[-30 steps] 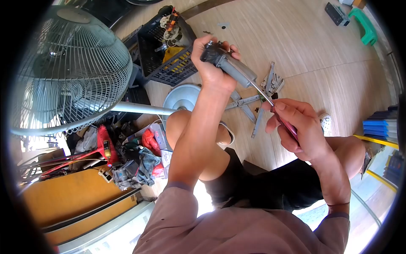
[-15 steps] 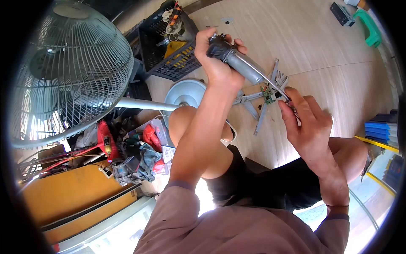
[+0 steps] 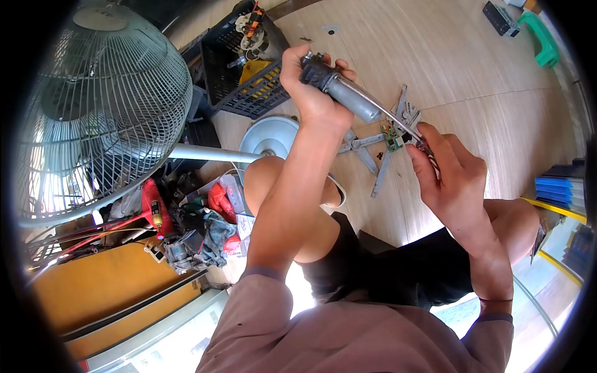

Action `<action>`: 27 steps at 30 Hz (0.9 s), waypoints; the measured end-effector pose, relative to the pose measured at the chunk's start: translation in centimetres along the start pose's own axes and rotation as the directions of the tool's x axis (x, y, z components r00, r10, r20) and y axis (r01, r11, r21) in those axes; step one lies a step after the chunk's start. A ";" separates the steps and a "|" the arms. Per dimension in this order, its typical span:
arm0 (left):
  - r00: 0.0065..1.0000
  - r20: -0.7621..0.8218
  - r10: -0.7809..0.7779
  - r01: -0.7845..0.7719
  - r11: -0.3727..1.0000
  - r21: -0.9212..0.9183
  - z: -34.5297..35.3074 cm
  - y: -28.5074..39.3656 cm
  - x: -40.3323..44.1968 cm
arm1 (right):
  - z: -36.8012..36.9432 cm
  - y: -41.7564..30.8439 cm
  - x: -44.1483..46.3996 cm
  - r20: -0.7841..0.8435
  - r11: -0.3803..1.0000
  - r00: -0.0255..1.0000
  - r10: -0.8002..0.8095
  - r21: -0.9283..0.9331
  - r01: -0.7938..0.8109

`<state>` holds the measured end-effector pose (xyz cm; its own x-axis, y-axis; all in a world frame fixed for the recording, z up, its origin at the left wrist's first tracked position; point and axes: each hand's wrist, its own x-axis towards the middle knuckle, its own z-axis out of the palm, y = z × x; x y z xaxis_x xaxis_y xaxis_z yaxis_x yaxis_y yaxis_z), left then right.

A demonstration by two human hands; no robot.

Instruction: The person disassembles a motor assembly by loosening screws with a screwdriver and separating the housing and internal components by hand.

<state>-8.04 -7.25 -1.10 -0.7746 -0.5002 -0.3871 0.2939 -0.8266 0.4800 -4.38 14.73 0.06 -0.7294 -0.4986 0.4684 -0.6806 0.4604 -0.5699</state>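
My left hand (image 3: 316,93) is wrapped round the dark end of a grey cylindrical motor (image 3: 353,99), which slants down to the right. A long metal screwdriver (image 3: 398,119) lies along the motor's upper side, its tip near the dark end. My right hand (image 3: 451,165) grips the screwdriver at its handle, which the fingers mostly hide. Below the tool, on the floor, are a green circuit board (image 3: 392,135) and grey metal linkage arms (image 3: 367,146).
A large caged fan (image 3: 106,105) stands at the left, its round base (image 3: 264,133) near my knee. Behind is a black crate (image 3: 249,99) with parts. Mixed items and a red bag (image 3: 221,202) lie lower left. A green plastic piece (image 3: 540,40) is at the upper right.
The screwdriver has shifted from the motor's lower end to lie along its side. My right hand has moved slightly up and turned, with the forefinger now stretched along the tool.
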 end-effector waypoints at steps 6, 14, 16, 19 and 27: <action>1.000 -0.003 -0.001 0.001 1.000 0.011 0.1 0.2 -0.2 | -1.5 0.3 1.2 0.550 0.210 0.657 0.515 0.662 -0.719; 0.999 -0.044 -0.006 0.006 1.000 -0.002 0.5 -0.2 -0.4 | -0.5 0.7 0.3 0.262 0.891 0.934 0.243 0.320 -0.321; 0.999 -0.050 0.018 -0.018 1.000 0.013 0.5 -0.2 -0.5 | 0.2 0.6 -0.4 -0.002 0.998 0.999 -0.036 -0.055 0.036; 0.999 -0.043 0.002 -0.002 1.000 0.008 0.5 -0.1 -0.6 | 0.3 0.6 -0.4 0.067 0.924 0.977 0.203 0.318 -0.214; 0.999 -0.004 0.032 -0.031 0.997 0.074 0.6 0.1 -0.6 | -2.0 1.2 1.1 0.750 0.106 0.550 0.366 0.554 -0.826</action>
<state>-7.87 -6.86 -0.35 -0.7628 -0.5269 -0.3748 0.2756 -0.7892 0.5488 -6.13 16.23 1.24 -0.5992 -0.6570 -0.4575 0.5681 0.0536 -0.8212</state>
